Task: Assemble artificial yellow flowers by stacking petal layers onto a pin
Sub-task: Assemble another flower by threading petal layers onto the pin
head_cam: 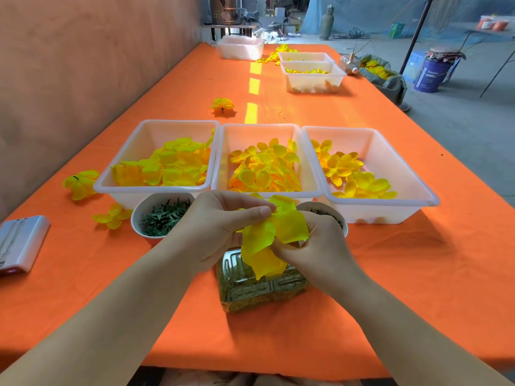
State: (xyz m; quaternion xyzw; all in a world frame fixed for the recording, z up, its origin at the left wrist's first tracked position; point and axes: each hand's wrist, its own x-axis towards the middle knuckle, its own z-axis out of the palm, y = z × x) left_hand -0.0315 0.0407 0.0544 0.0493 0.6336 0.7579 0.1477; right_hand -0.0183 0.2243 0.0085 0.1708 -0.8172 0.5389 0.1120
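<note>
A large yellow petal layer hangs between both hands above a clear plastic box of small brownish pieces. My left hand pinches its upper edge with thumb and fingers. My right hand grips it from below and the right; the pin is hidden. Three white trays hold loose yellow petals: left tray, middle tray, right tray. A white bowl of green star-shaped calyx pieces sits left of my hands. A second bowl shows behind my right hand.
Finished yellow flowers lie on the orange tablecloth at the left and further back. A white device lies at the left edge. More white trays stand far down the table. A wall runs along the left.
</note>
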